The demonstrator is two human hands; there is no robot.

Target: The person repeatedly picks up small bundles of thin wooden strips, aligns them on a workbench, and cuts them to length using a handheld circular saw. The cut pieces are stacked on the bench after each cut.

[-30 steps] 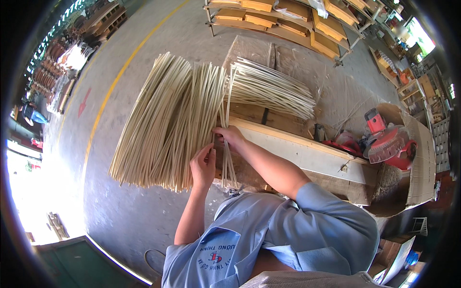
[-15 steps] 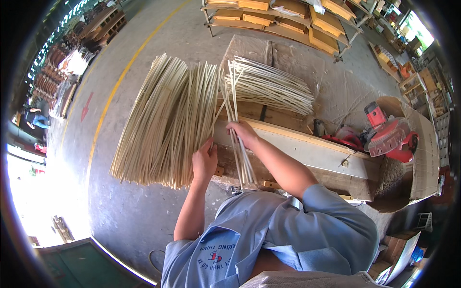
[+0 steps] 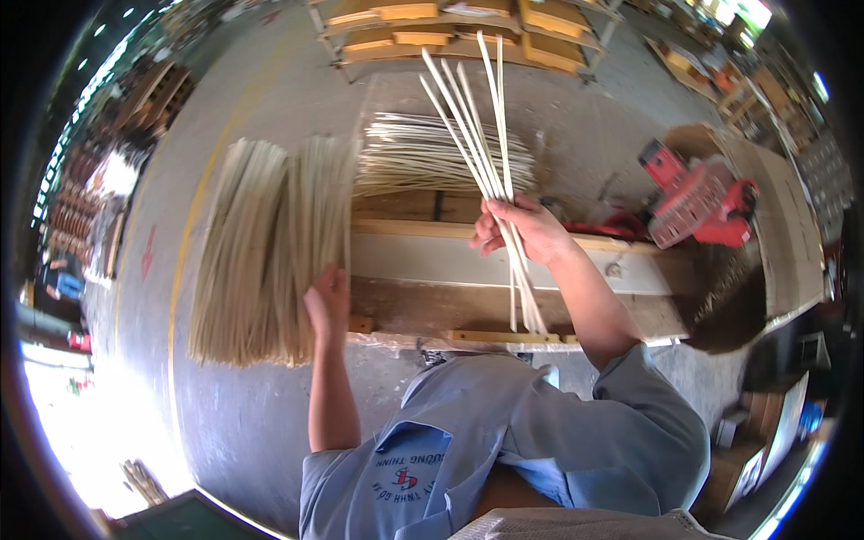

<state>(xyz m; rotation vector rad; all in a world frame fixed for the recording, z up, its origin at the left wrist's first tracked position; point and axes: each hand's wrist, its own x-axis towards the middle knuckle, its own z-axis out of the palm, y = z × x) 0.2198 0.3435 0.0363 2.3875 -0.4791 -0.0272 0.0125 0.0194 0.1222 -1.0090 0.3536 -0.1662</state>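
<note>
My right hand (image 3: 524, 230) grips a small handful of long pale strips (image 3: 468, 117), held upright and fanned out above the wooden bench (image 3: 432, 261). Their lower ends hang down past my wrist. My left hand (image 3: 328, 302) rests on the right edge of a wide bundle of the same pale strips (image 3: 252, 243) lying on the concrete floor. Another pile of strips (image 3: 414, 157) lies crosswise on the bench behind my right hand.
A red power tool (image 3: 697, 193) sits on the bench to the right, beside a cardboard box (image 3: 783, 216). Wooden racks (image 3: 432, 27) stand at the far side. A yellow floor line (image 3: 193, 234) runs along the left.
My right hand has drawn a handful of strips away from the big bundle and raised it up and to the right. My left hand stays at the bundle's edge.
</note>
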